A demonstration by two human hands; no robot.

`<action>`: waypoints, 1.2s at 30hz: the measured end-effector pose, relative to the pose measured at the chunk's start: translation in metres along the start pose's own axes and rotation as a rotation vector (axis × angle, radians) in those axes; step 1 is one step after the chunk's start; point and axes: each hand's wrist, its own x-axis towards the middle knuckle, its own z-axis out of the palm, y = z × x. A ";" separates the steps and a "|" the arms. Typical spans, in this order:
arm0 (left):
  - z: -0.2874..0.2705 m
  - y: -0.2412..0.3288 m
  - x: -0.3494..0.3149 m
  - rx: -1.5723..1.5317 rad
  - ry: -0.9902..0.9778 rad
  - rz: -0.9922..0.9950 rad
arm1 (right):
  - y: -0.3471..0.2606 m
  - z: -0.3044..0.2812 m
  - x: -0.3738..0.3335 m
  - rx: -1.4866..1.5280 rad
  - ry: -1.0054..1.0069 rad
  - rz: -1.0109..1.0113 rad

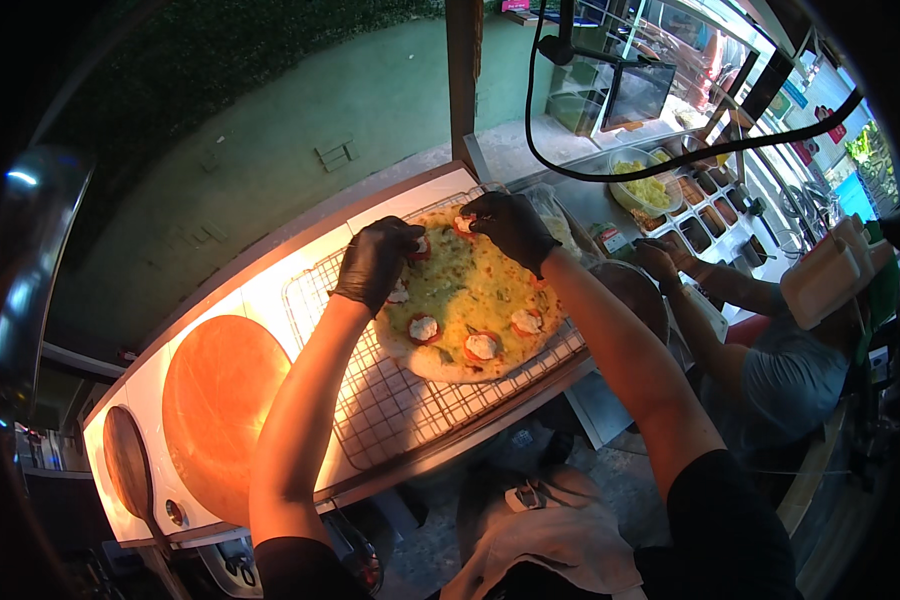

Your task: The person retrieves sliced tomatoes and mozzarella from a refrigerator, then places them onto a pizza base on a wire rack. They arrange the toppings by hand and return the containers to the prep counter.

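Observation:
A baked pizza with a pale crust and melted yellow-green cheese lies on a wire rack. Several tomato slices topped with a white dollop, such as the one at the near edge, sit around its surface. My left hand, in a black glove, is at the pizza's far left edge, its fingers closed on a topped tomato slice. Also black-gloved, my right hand pinches another topped slice at the far edge. My fingers partly cover both slices.
Left of the rack, a large round wooden board and a smaller paddle lie on the white counter. At right, a co-worker's hands are near ingredient trays and a tub of yellow-green pieces. A black cable hangs above.

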 end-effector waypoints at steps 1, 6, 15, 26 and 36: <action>0.002 -0.001 0.002 0.042 -0.023 0.024 | 0.001 0.000 0.001 0.028 -0.021 -0.011; 0.004 -0.003 0.009 0.399 -0.095 0.114 | 0.003 0.000 0.008 -0.229 -0.005 -0.239; 0.001 0.001 0.007 0.319 0.031 0.088 | -0.008 -0.010 0.002 -0.192 0.090 -0.147; 0.003 0.013 0.008 0.306 0.054 0.044 | -0.010 0.004 -0.001 -0.093 0.108 -0.021; 0.064 0.029 0.035 0.416 0.070 0.058 | 0.001 0.016 0.013 0.214 0.155 0.095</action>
